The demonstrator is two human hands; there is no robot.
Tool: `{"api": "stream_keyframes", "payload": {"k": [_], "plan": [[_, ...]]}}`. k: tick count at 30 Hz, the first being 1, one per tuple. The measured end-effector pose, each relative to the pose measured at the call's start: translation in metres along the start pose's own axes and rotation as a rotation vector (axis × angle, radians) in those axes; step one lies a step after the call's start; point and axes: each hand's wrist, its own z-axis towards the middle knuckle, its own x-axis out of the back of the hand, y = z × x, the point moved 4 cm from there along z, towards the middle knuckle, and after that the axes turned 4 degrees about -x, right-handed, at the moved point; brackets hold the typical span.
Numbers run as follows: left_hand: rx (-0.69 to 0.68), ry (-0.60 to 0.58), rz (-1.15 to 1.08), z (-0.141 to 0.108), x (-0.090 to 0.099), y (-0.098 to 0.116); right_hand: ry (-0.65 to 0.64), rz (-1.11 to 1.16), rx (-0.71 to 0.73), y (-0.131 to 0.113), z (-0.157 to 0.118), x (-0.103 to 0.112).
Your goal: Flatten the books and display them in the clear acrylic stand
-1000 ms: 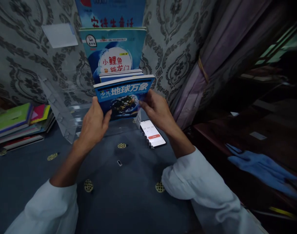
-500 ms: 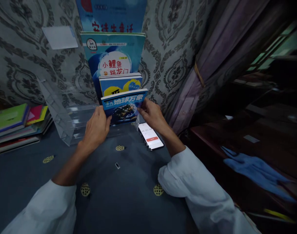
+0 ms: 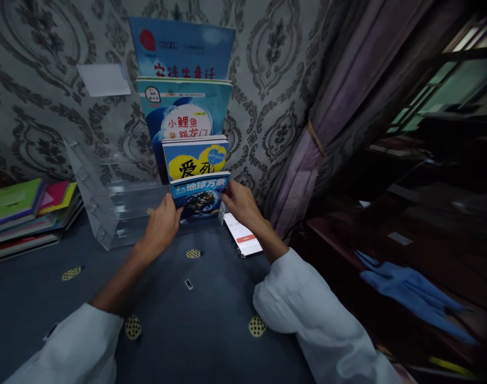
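Between my two hands stands a thin blue magazine [image 3: 199, 200] with an earth picture on its cover, in the lowest front step of a clear acrylic book rack [image 3: 93, 200]. My left hand [image 3: 162, 224] grips its left edge, and my right hand [image 3: 243, 202] pinches the right edge. Behind it, in rising tiers, are a blue book with yellow hearts [image 3: 195, 157], a teal book with a white oval [image 3: 185, 112] and a taller blue book [image 3: 183, 48]. The magazine's lower edge is close to the rack's front lip.
A phone [image 3: 245, 237] with a lit screen lies right of the rack. Stacked books [image 3: 19, 213] sit at the left. A tied curtain [image 3: 303, 144] hangs at the right, and a blue glove [image 3: 411, 288] lies on a dark surface beyond the table's edge.
The magazine has gone down into the front step with both hands, uncovering more of the book with yellow hearts behind it. The view has tilted up slightly.
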Motion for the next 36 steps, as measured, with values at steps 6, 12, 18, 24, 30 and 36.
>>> {"api": "stream_keyframes", "payload": {"k": [6,12,18,24,30,36], "plan": [[0.033,0.084,-0.060,-0.002,-0.002,-0.004,0.024,0.015,-0.016,-0.001,0.000,0.003],[0.063,0.090,-0.075,0.000,-0.001,-0.008,0.065,0.032,-0.003,-0.002,0.000,0.005],[0.094,-0.023,0.020,-0.001,-0.004,-0.005,0.076,0.038,0.015,-0.002,0.000,0.003],[0.088,-0.058,0.059,-0.001,-0.005,-0.005,0.054,0.048,-0.001,-0.002,0.000,0.001],[0.088,-0.040,0.095,-0.001,-0.004,-0.005,0.045,0.066,0.002,-0.003,0.000,0.001],[0.126,0.016,0.131,0.001,0.008,0.000,0.038,0.074,0.003,-0.004,0.001,0.006]]}}
